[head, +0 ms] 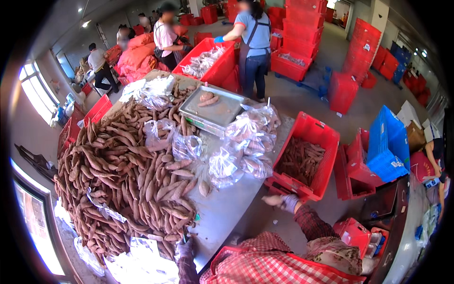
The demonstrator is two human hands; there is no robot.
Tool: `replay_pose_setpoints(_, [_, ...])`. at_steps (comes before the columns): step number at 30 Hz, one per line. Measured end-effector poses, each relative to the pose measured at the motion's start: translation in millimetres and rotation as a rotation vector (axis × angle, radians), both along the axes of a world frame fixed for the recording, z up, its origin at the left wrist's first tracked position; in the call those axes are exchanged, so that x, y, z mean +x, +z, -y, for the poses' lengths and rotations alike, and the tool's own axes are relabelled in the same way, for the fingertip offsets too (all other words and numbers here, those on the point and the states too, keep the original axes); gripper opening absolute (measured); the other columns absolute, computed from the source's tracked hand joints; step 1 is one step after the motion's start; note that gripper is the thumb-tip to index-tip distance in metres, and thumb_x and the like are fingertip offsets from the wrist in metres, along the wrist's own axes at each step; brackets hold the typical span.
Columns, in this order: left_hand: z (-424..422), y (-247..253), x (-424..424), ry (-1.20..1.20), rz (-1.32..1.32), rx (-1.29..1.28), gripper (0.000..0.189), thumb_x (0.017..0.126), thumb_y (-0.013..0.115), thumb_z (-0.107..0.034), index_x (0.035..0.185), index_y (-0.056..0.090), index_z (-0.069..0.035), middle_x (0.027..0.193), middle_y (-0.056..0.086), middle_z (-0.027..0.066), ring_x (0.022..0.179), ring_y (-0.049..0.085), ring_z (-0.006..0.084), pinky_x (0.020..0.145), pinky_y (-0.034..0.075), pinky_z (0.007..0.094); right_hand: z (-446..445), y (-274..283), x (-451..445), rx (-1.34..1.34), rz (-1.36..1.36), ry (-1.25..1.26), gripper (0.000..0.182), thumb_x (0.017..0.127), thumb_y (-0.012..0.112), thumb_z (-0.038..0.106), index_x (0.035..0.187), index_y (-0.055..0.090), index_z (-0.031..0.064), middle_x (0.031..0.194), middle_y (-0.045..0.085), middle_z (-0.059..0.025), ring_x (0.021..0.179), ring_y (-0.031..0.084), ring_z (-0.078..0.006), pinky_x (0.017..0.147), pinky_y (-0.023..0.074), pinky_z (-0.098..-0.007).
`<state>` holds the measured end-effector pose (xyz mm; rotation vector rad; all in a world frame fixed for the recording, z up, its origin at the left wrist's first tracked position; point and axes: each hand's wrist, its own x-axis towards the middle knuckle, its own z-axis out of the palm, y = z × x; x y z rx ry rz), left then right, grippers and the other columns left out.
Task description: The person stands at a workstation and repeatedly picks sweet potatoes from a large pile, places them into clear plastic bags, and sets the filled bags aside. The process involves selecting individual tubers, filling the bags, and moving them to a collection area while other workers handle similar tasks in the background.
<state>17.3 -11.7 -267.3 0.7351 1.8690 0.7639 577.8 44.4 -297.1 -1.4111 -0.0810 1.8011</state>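
My right hand (290,203), in a pale glove, grips a sweet potato (272,200) beyond the table's edge, just in front of a red plastic crate (328,159) partly filled with sweet potatoes (301,161). At the near edge of the large heap of sweet potatoes (124,170) is my gloved left hand (184,249). A thin dark object (184,235) sticks up from its fingers; its kind is too small to tell. Plastic bags of sweet potatoes (244,149) stand on the metal table (227,202), beside a weighing scale (212,108) that bears a few loose sweet potatoes (208,98).
White plastic sheeting (145,262) lies beside my left forearm. To the right are a blue crate (388,142) and red crates (358,159). Two people work around a red bin of bagged goods (205,60) past the table. Tall red crate stacks (303,32) stand behind.
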Motion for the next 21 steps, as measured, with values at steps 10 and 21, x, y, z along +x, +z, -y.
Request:
replay_pose_setpoints(10, [-10.2, 15.2, 17.8, 0.017, 0.072, 0.028, 0.015, 0.078, 0.068, -0.018, 0.088, 0.063, -0.007, 0.064, 0.058, -0.0013, 0.053, 0.050, 0.0080, 0.049, 0.038, 0.0220, -25.5, -10.5, 22.0, 0.248, -0.136, -0.334, 0.016, 0.088, 0.054, 0.023, 0.091, 0.054, 0.0069, 0.087, 0.060, -0.0081, 0.085, 0.060, -0.0241, 0.071, 0.0501, -0.0333])
replay_pose_setpoints(21, [25.1, 64.1, 34.3, 0.205, 0.513, 0.120, 0.013, 0.086, 0.059, -0.021, 0.090, 0.059, -0.009, 0.078, 0.058, 0.0006, 0.068, 0.057, 0.0111, 0.057, 0.047, 0.0236, -12.9, 115.8, -223.5, 0.550, -0.198, 0.879, 0.024, 0.089, 0.054, 0.017, 0.107, 0.058, 0.0015, 0.099, 0.063, -0.0079, 0.090, 0.060, -0.0183, 0.078, 0.0479, -0.0250])
